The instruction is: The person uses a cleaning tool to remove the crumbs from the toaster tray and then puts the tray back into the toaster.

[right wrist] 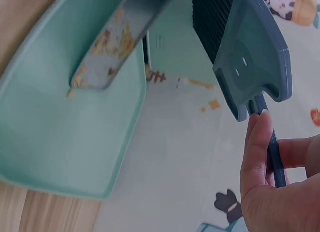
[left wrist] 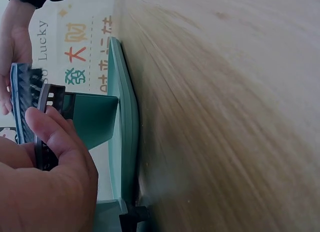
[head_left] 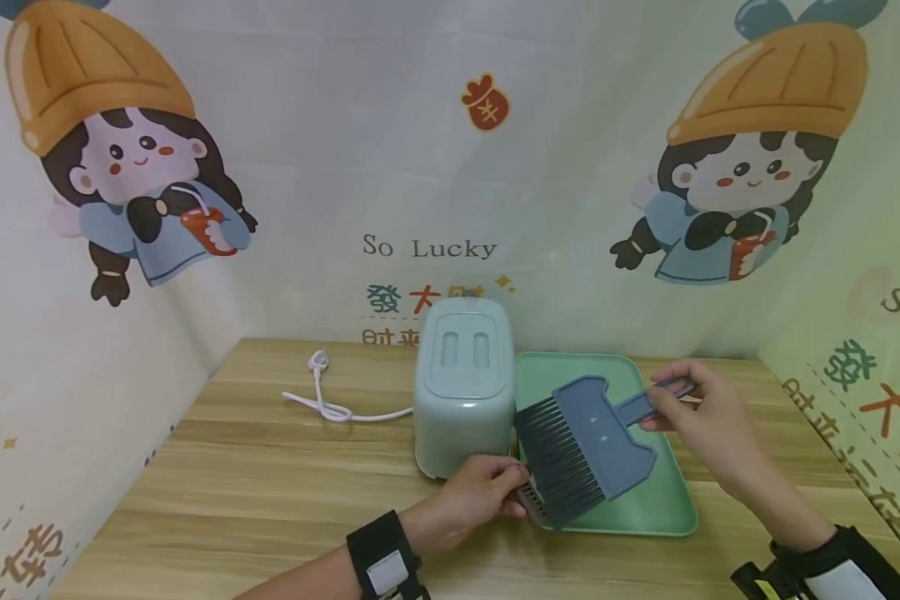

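My right hand [head_left: 701, 421] pinches the handle of a blue brush [head_left: 603, 437] with dark bristles, held tilted above a green tray [head_left: 656, 510]. My left hand [head_left: 480, 493] grips the dark slotted end of a crumb tray [left wrist: 49, 99], partly hidden by the bristles in the head view. Crumbs lie on the metal surface of that crumb tray [right wrist: 111, 54] in the right wrist view, and a small crumb [right wrist: 70, 93] shows at its lower end. Close beside the left hand stands a pale green toaster [head_left: 461, 433], upright.
The toaster's white cord [head_left: 375, 416] runs left across the wooden table [head_left: 285, 492], ending in a plug [head_left: 318, 361]. A printed cloth [head_left: 330, 150] with cartoon figures hangs behind and along both sides. The toaster stands against the green tray's left side.
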A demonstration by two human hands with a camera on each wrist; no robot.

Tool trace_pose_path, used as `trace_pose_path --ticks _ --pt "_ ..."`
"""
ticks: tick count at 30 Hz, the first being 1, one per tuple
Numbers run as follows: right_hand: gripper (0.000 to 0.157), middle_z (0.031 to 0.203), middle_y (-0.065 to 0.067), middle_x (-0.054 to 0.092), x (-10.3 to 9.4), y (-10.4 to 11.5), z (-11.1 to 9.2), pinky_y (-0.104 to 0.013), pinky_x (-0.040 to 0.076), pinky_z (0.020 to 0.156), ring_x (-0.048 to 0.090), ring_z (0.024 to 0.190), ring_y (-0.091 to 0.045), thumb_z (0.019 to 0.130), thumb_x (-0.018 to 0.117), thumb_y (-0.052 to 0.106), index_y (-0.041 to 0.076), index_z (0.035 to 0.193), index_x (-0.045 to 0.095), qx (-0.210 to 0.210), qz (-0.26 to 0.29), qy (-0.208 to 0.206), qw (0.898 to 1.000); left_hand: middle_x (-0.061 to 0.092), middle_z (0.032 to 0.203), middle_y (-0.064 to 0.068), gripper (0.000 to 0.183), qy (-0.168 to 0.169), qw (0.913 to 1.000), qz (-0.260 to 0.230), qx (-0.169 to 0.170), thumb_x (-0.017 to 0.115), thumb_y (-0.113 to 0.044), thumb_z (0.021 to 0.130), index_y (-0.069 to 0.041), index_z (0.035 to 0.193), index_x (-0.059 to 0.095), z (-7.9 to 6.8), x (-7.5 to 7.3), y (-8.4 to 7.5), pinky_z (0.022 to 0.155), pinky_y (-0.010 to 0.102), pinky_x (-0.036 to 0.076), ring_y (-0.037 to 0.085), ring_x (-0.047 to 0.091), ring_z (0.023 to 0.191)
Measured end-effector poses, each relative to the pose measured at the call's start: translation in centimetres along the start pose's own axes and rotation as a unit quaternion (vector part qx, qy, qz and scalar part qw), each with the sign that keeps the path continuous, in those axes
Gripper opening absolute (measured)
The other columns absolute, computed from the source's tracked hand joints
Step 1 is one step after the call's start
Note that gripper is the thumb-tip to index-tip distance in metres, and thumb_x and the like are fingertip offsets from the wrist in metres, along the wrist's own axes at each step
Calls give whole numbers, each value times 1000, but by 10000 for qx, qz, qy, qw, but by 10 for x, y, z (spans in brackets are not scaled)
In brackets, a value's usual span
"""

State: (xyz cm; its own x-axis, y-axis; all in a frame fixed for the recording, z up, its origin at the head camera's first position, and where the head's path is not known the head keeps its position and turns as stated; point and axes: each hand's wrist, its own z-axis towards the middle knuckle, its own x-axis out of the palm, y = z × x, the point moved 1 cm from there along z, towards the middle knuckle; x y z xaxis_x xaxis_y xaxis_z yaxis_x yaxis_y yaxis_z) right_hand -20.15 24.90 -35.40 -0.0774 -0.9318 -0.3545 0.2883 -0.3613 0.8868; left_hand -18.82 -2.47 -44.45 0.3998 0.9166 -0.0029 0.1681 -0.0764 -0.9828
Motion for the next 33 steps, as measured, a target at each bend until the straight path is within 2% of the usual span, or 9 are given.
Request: trace_pose_path --ticks 5,11,15,17,22,25,29,33 --pt "16 88 -21 52 6 -10 -6 -31 57 58 66 63 -23 93 56 0 -4 108 52 -112 -288 70 9995 60 82 4 19 -1 10000 30 41 51 -11 96 0 91 67 0 0 -2 60 19 51 11 57 68" --pt "15 86 -21 53 -10 -34 -4 -30 57 56 66 61 -23 93 55 -1 -7 107 50 -179 -705 -150 9972 61 90 6 19 60 9998 100 -153 51 -12 97 -3 98 68 -1 -1 -4 63 20 52 12 58 75" --pt "15 88 -20 50 -23 -30 -1 -28 57 56 66 63 -21 95 52 2 -6 108 49 -183 -917 -263 9953 62 91 6 19 128 9996 145 -203 52 -14 97 -4 99 68 -2 -2 -4 63 20 52 12 58 76" --pt "16 89 -20 49 -26 -23 1 -29 57 58 66 64 -22 96 52 3 -5 109 49 -177 -835 -284 9959 62 91 5 19 144 9995 146 -227 52 -14 97 -5 100 68 -2 -2 -5 64 20 52 11 58 76" --pt "18 92 -21 50 -12 -4 4 -32 57 63 67 66 -26 96 55 5 -4 111 50 -115 -280 -51 9995 61 90 5 19 64 9998 65 -171 52 -14 97 -4 98 68 -1 -1 -3 63 20 52 11 58 73" --pt "16 89 -22 52 1 -3 4 -33 57 60 66 65 -25 94 56 2 -3 108 52 -186 -208 102 9996 61 86 5 19 -12 10000 58 -48 52 -12 96 -2 93 68 -1 0 -2 61 19 51 11 57 70" --pt "14 85 -21 53 7 -15 1 -32 57 57 66 62 -23 93 57 0 -3 105 52 -226 -444 112 9987 60 85 5 19 -3 10000 -24 -3 52 -10 96 1 89 67 -2 1 -1 60 18 51 11 57 69" --pt "15 86 -20 53 -6 -35 0 -29 57 56 66 62 -21 94 54 2 -5 107 51 -40 -786 -85 9969 62 89 6 19 64 9998 -57 -154 53 -12 97 -1 94 68 -3 0 -2 61 18 51 12 58 74"
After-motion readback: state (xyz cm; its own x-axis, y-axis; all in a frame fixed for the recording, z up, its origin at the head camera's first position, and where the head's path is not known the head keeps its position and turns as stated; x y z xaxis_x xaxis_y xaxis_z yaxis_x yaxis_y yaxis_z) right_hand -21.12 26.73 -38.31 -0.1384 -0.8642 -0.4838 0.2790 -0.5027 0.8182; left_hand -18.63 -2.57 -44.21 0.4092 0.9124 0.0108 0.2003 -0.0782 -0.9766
